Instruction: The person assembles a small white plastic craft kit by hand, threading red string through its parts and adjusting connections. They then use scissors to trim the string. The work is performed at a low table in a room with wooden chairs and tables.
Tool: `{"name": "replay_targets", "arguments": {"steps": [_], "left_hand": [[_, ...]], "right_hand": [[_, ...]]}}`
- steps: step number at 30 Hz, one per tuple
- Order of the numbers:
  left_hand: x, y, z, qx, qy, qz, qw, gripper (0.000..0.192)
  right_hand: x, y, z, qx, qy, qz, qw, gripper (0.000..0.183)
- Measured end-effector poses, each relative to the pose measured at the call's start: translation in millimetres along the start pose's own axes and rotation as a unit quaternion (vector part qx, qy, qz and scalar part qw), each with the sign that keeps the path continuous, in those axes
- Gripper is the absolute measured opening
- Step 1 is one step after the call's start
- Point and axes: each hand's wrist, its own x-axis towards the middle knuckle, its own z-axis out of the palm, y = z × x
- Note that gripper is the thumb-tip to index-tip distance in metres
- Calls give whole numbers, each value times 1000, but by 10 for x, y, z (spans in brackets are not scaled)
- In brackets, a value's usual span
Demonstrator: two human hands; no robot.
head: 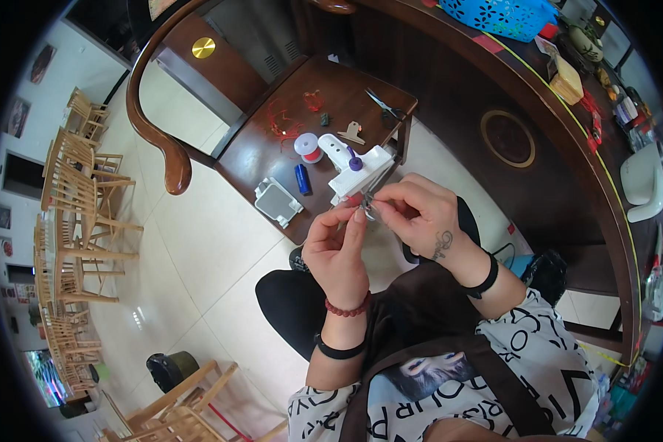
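Observation:
In front of me, my left hand (337, 248) and my right hand (420, 215) meet at the fingertips. Thumb and forefinger of each pinch a small dark, metal-looking piece (366, 202), too small and partly covered to name. It sits right by the near edge of a white plastic clamp stand (359, 172) with a purple knob (355, 163). Past the stand, a spool of red thread (308, 148) and a blue cylinder (303, 179) rest on the dark wooden seat (248, 146). A grey-and-white plastic holder (279, 202) lies at the seat's near left corner.
Scissors (385, 104), a bulldog clip (352, 133), a small green block (324, 119) and tangled red thread (283, 122) lie farther back on the seat. A curved wooden armrest (177, 171) juts out at left. The counter at right bears a blue basket (500, 16) and a yellow measuring tape (563, 99).

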Motion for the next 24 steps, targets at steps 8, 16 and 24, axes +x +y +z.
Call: {"name": "replay_targets", "arguments": {"steps": [8,16,24], "left_hand": [[30,14,86,-8,16,17,1000,11],[44,36,-8,-11,-9,-29,999,11],[55,49,-39,11,-9,-21,1000,12]], "right_hand": [[35,56,18,14,5,24,1000,11],[46,90,-32,10,13,24,1000,10],[33,137,-63,42,50,50,997,17]]}}
